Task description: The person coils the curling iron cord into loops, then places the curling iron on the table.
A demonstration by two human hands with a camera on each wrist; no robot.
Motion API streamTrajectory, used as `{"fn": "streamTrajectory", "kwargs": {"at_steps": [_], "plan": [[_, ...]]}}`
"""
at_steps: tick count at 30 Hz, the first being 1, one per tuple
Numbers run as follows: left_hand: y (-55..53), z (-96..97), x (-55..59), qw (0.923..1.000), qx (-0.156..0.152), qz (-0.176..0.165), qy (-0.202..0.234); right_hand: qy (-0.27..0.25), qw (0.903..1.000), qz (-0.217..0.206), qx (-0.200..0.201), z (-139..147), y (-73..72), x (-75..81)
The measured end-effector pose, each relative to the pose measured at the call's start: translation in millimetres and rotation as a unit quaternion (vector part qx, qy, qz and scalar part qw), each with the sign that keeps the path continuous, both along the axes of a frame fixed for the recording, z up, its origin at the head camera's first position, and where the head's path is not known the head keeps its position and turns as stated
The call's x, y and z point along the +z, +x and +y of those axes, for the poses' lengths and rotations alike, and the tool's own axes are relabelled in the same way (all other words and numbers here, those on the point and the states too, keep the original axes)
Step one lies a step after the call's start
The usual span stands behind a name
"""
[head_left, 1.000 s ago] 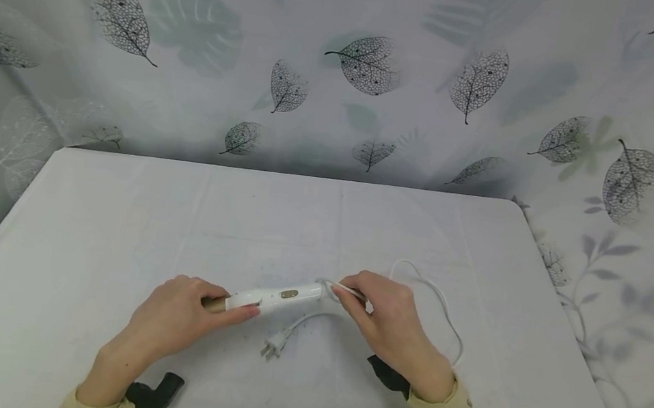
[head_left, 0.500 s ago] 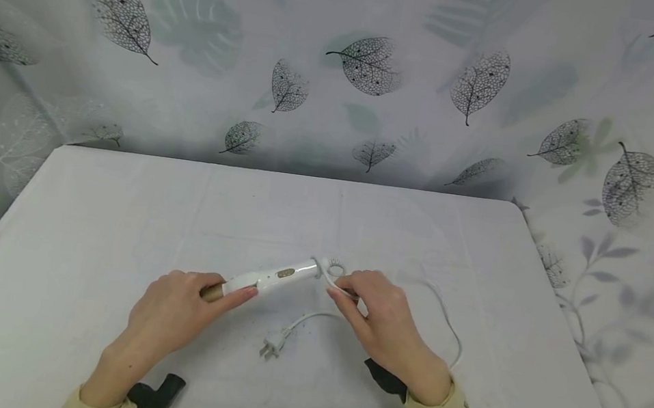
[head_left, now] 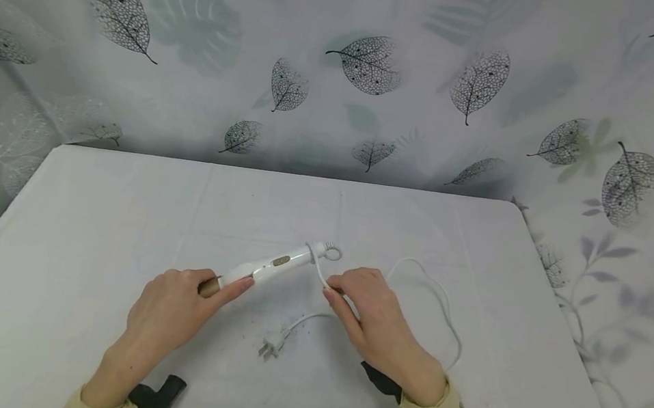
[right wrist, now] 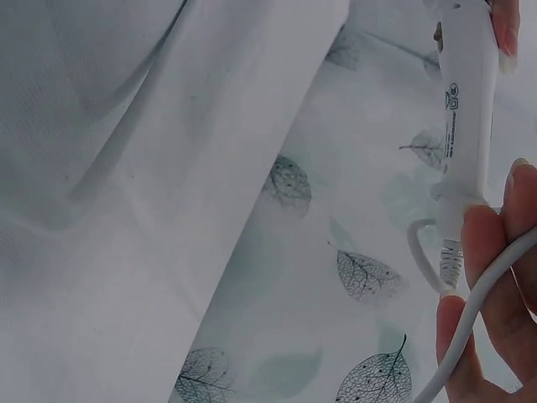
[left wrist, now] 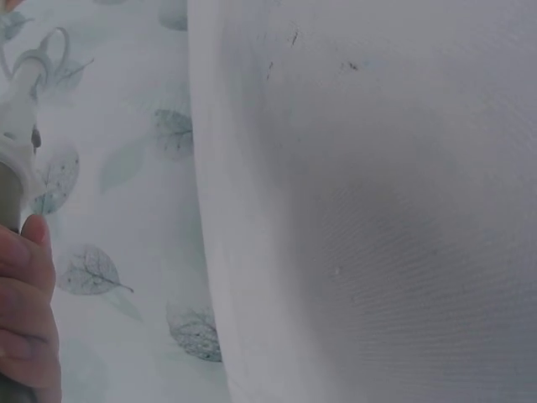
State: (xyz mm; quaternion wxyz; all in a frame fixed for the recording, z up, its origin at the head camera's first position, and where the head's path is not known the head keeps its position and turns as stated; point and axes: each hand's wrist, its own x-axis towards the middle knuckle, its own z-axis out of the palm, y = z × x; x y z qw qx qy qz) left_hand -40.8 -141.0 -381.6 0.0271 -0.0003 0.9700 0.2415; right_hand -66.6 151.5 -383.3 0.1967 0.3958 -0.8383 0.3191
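Just beyond the left hand (head_left: 172,306), the white handle (head_left: 293,258) is smooth, glossy plastic; the tan barrel (head_left: 208,287) within that grip looks smooth too. The cord (head_left: 319,269) pinched by the right hand (head_left: 381,323) looks smooth and plastic. Between both grips — a plastic plug (head_left: 274,342); beneath them, matt, creased cloth (head_left: 251,211).

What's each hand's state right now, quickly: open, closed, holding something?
Left hand: closed, holding the curling iron by its barrel.
Right hand: closed, pinching the white cord.
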Motion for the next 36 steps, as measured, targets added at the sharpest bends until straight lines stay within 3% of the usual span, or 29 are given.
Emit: {"fn": "streamTrajectory", "kwargs": {"at_steps": [4,16,22,36], "plan": [[0.7,-0.3,1.0,1.0000,0.004,0.007,0.005,0.001,1.0000,0.001,-0.004,-0.9,0.5,-0.7],[1.6,-3.1,0.4,0.9968,-0.002,0.078,0.016,-0.003,0.9993,-0.032,-0.021,-2.1,0.7,-1.2],[0.6,-5.0,-1.7,0.9915,-0.028,0.127,0.007,-0.011,0.9990,-0.036,-0.024,-1.1,0.1,-2.4],[1.4,-2.2,-2.9,0.9847,-0.055,0.164,0.020,0.003,0.9975,-0.050,-0.049,0.7,-1.2,-8.6]]}}
